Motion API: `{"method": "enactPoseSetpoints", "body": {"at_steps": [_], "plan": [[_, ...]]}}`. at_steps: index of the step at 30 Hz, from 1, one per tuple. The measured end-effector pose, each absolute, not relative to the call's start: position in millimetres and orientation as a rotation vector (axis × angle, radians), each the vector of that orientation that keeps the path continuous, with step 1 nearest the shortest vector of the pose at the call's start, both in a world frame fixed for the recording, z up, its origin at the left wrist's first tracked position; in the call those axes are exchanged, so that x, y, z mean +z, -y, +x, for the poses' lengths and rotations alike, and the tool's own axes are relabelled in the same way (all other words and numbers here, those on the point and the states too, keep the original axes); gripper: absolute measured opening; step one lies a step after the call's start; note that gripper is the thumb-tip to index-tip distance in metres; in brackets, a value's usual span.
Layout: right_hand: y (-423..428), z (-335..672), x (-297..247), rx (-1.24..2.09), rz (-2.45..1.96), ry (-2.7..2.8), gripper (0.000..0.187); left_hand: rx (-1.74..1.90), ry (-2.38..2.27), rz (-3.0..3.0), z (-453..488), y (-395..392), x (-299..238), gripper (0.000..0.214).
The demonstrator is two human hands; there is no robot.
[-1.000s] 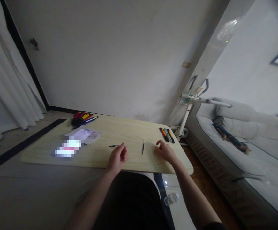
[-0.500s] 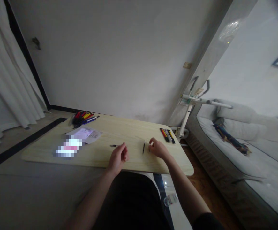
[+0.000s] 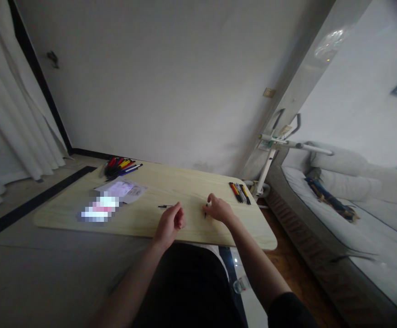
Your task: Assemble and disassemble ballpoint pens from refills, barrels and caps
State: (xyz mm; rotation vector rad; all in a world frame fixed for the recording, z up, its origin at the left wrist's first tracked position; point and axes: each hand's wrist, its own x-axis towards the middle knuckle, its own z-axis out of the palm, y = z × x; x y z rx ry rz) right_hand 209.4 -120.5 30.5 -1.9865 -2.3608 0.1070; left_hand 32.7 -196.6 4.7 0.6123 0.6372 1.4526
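Observation:
My right hand is over the table with thumb and forefinger curved closed around a thin black pen. Only the pen's dark lower end and a pale bit near the fingertips show; the fingers cover the rest. My left hand rests near the front edge with its fingers curled in and the thumb on top; whatever they may hold is hidden. A second slim dark pen lies just beyond the left thumb, pointing left. I cannot tell whether it touches the thumb.
A row of coloured pens lies at the table's right end. At the far left are a heap of pens, a printed sheet and a blurred-out bright object. A clear bottle is on the floor beneath the table.
My right hand has moved left onto the thin black pen, and its fingers have come around it. My left hand and the other pen stay almost where they were.

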Motion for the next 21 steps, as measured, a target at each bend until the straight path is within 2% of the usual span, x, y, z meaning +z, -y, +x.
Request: {"method": "enactPoseSetpoints", "body": {"at_steps": [21], "plan": [[88, 207, 30, 0.178, -1.869, 2.441, 0.027, 1.449, -0.626, 0.645, 33, 196, 4, 0.026]]}}
